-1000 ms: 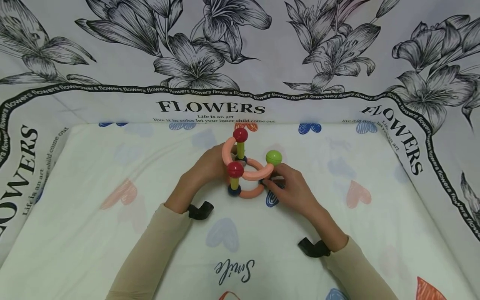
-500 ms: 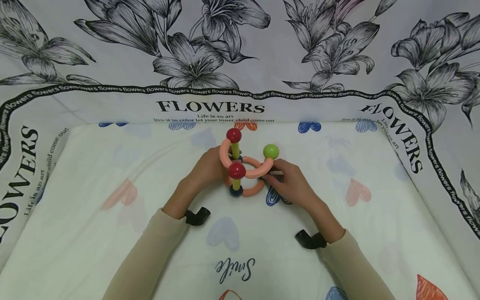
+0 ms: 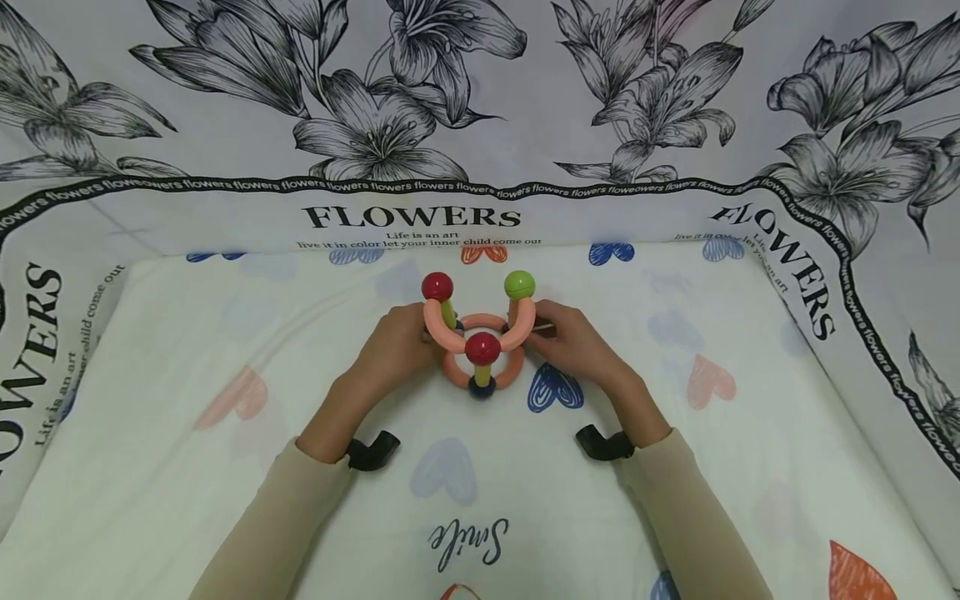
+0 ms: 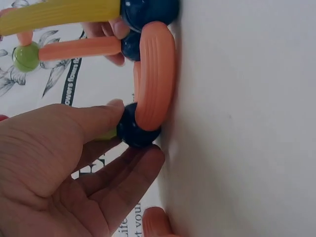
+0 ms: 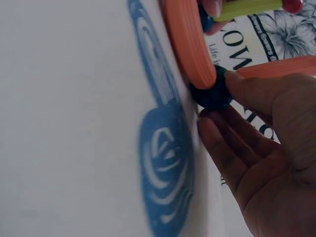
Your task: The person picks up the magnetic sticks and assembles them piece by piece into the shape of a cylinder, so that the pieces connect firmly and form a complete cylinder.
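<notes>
A toy frame of balls and rods stands on the cloth between both hands. Its base is a ring of curved orange rods (image 3: 450,375) joined by dark blue balls (image 3: 482,386). Short yellow-green rods (image 3: 483,374) and a straight orange one rise to two red balls (image 3: 482,348) and a green ball (image 3: 519,285), which curved salmon rods (image 3: 444,330) link on top. My left hand (image 3: 393,342) pinches the left dark blue ball (image 4: 136,129) between thumb and fingers. On the other side my right hand (image 3: 577,340) pinches another dark blue ball (image 5: 213,91).
White cloth (image 3: 300,517) printed with hearts and the word "Smile" covers the surface. A flower-printed sheet (image 3: 540,100) borders it at the back and sides. Black camera mounts (image 3: 373,451) stick out from both wrists.
The frame has turned counterclockwise as seen from above: the green ball went back and left, the rear red ball left, the front red ball slightly right. Both hands keep close to the base.
</notes>
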Tool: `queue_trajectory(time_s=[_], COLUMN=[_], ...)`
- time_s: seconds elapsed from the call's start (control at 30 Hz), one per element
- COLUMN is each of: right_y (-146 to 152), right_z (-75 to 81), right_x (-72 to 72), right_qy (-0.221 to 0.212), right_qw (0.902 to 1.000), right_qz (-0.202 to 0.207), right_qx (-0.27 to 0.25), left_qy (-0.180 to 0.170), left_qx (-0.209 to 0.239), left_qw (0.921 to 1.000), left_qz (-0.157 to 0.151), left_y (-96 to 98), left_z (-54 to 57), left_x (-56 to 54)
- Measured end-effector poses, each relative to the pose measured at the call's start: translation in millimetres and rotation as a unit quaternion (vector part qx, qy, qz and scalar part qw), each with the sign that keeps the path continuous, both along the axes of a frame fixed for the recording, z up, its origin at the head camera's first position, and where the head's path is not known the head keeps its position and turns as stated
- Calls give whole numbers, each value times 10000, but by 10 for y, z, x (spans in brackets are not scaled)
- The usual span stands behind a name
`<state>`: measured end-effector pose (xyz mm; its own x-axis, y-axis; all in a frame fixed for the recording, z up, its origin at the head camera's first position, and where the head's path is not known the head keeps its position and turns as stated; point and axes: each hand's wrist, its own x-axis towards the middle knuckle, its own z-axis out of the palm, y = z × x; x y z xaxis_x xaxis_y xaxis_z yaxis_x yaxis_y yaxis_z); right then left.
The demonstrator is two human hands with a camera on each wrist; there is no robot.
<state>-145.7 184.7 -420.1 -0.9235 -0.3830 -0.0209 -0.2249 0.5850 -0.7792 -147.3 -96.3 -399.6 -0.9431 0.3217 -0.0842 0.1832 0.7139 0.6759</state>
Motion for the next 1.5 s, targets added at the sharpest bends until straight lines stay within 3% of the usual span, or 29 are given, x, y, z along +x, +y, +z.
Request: queue_trajectory(time_s=[0.3,0.83,1.23,1.5], right_y=[-17,-99,-116,-114], right_z=[-36,-21,-42,-56], right_x=[-3,49,15,5], right_qy=[110,489,231,237], right_qw=[9996,9980,9981,9981], right_qz=[-234,-387,-507,-514], right_qx=[-143,-129,-249,-262], left_qy=[78,320,624,567], left_qx=[-136,-322,-446,-391], left_qw=[9994,9981,9948,9946], left_qz=[-309,-411,-664,-776], left_y=[-58,-88,-118,-107], left_z=[6,-8,-9,11], left_x=[-28,6,-8,-3])
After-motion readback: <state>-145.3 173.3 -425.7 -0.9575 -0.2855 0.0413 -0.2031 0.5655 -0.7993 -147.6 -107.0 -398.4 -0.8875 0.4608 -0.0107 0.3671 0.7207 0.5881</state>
